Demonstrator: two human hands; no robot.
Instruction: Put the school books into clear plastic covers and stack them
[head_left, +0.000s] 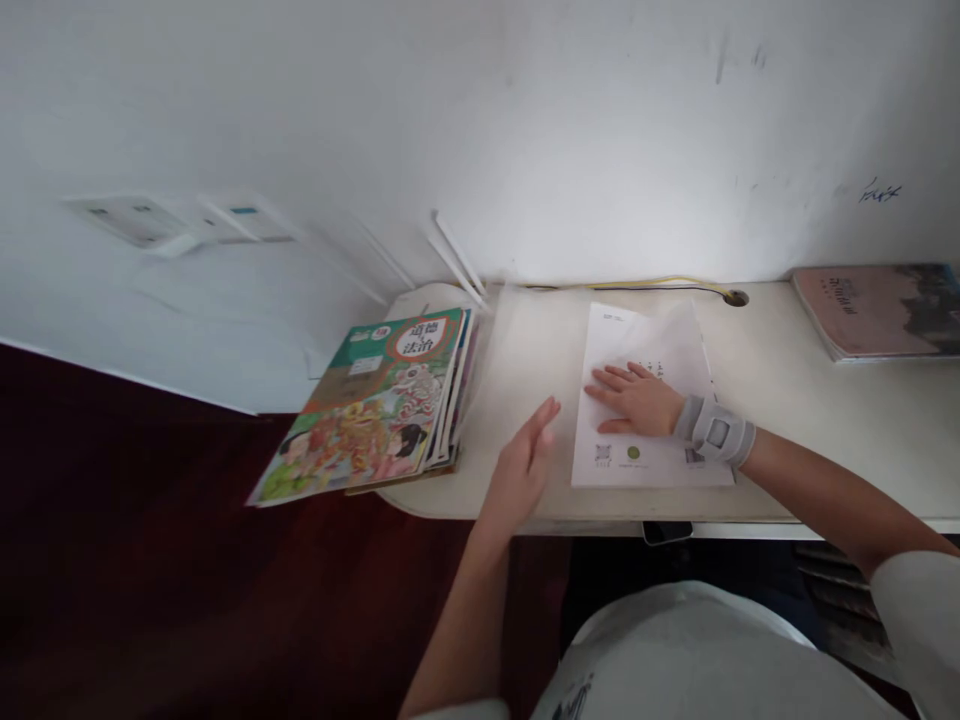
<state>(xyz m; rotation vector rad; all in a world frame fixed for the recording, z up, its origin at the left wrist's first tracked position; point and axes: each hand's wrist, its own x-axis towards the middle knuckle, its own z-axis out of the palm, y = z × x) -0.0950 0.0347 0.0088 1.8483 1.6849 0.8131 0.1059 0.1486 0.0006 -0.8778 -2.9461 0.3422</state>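
My right hand point(637, 400) lies flat with fingers spread on a white printed book or booklet point(600, 350), pressing on its page or cover. A thin, pale flap point(688, 335) stands over the upper right of it; I cannot tell if this is paper or clear film. Printed codes and a small round green mark show along the lower edge. To the left, my left hand point(521, 470) is held on edge over the desk, fingers stretched out and holding nothing. It is between the white booklet and a stack of books point(367, 410) with a colourful illustrated cover on top.
The white desk point(780, 420) has a rounded left end, and the book stack overhangs it. A pinkish book point(877, 310) lies at the far right. Cables point(645, 285) run along the wall to a round hole point(737, 298). Wall sockets point(187, 220) are at the left.
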